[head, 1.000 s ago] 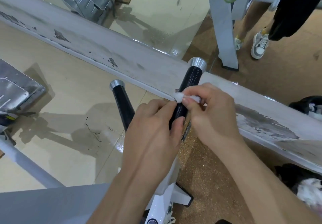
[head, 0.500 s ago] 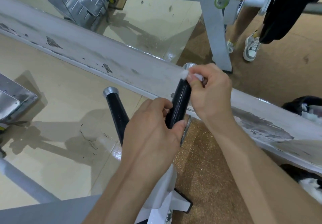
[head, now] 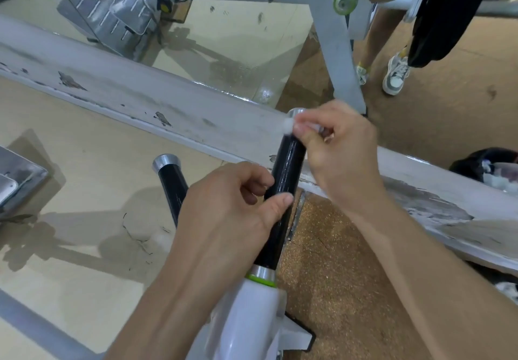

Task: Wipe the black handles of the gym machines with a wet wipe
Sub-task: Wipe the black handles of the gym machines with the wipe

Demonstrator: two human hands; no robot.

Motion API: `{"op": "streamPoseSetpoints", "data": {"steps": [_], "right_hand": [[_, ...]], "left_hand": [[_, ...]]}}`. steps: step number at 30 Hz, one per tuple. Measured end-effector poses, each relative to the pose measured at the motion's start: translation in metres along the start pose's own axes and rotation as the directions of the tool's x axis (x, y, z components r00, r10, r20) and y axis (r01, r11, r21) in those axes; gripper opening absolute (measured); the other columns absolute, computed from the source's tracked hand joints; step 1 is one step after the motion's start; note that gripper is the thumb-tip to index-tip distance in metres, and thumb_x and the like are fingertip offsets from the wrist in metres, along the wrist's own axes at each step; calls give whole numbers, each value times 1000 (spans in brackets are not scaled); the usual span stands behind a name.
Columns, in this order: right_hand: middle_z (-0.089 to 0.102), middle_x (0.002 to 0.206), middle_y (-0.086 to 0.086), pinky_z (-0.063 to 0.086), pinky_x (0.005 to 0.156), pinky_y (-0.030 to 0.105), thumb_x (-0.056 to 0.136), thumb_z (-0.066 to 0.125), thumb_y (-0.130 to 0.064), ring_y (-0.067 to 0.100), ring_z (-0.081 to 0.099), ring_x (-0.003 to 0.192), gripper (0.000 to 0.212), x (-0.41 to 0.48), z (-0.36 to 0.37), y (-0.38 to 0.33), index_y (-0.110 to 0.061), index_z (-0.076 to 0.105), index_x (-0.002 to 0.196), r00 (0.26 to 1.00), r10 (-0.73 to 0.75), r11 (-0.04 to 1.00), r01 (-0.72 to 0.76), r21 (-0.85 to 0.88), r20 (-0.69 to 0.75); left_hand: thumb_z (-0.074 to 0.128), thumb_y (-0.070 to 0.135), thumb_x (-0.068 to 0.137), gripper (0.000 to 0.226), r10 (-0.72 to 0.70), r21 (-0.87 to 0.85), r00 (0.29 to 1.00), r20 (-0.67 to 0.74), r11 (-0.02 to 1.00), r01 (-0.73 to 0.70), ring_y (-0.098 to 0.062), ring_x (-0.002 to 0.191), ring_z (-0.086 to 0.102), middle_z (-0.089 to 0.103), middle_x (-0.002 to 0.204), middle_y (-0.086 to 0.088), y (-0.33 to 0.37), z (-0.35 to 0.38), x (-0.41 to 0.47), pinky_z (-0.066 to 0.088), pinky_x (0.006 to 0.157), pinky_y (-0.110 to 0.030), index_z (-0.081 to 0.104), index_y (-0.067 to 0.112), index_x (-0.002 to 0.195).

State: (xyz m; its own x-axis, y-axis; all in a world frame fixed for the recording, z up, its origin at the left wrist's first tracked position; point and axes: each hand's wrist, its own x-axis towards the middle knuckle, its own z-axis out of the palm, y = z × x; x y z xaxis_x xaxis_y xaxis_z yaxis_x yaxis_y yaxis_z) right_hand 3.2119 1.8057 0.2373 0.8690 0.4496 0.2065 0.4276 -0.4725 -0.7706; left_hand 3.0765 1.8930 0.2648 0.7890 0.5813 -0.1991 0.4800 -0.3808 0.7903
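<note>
Two black handles, chrome-capped, rise side by side from one white machine body [head: 252, 317]. Item one, the right-side handle [head: 286, 180]: gripped about its middle by the left hand [head: 232, 214], thumb and fingers curled round the shaft to steady it. At its top, just under the cap, the right hand [head: 342, 157] pinches a small bunched wet wipe [head: 288, 127] against the black grip; the wipe is blurred, so its fold cannot be told. The shaft between the two hands shows pale glossy streaks, likely damp from wiping. Item two, the left-side handle [head: 172, 188]: stands free just beside the left hand, touched by neither hand; whether it has been wiped cannot be told. Behind both: a worn white mirror ledge [head: 140, 99]. Progress, as judged: one handle is mid-wipe, with the wipe at its upper end; the stretch under the left hand down to the green collar, the second handle and any other machines likely remain.
</note>
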Motion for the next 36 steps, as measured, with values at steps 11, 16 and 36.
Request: {"op": "streamPoseSetpoints", "data": {"steps": [11, 16, 36], "right_hand": [[57, 85, 0, 35, 64, 4, 87, 64, -10, -4, 46, 67, 14, 34, 3, 5, -11, 75, 96, 997, -60, 998, 61, -30, 43], [66, 92, -4, 49, 80, 20, 88, 60, -3, 6, 62, 87, 23, 19, -10, 4, -18, 75, 98, 985, -17, 992, -5, 125, 171], [56, 117, -24, 47, 71, 7, 91, 55, -6, -7, 57, 98, 38, -40, -7, -6, -36, 68, 111, 944, 317, 906, -330, 264, 90]], "left_hand": [[62, 26, 88, 29, 55, -181, 994, 95, 983, -37, 0, 75, 63, 66, 87, 15, 13, 5, 44, 55, 73, -24, 59, 42, 112], [66, 27, 88, 32, 80, -322, 994, 81, 945, -50, -4, 77, 69, 72, 96, 12, 20, 17, 71, 56, 73, -25, 63, 34, 119], [70, 24, 83, 9, -1, -339, 993, -116, 940, -38, -16, 54, 65, 68, 59, -4, 12, 37, 100, 58, 69, -44, 69, 24, 74]]}}
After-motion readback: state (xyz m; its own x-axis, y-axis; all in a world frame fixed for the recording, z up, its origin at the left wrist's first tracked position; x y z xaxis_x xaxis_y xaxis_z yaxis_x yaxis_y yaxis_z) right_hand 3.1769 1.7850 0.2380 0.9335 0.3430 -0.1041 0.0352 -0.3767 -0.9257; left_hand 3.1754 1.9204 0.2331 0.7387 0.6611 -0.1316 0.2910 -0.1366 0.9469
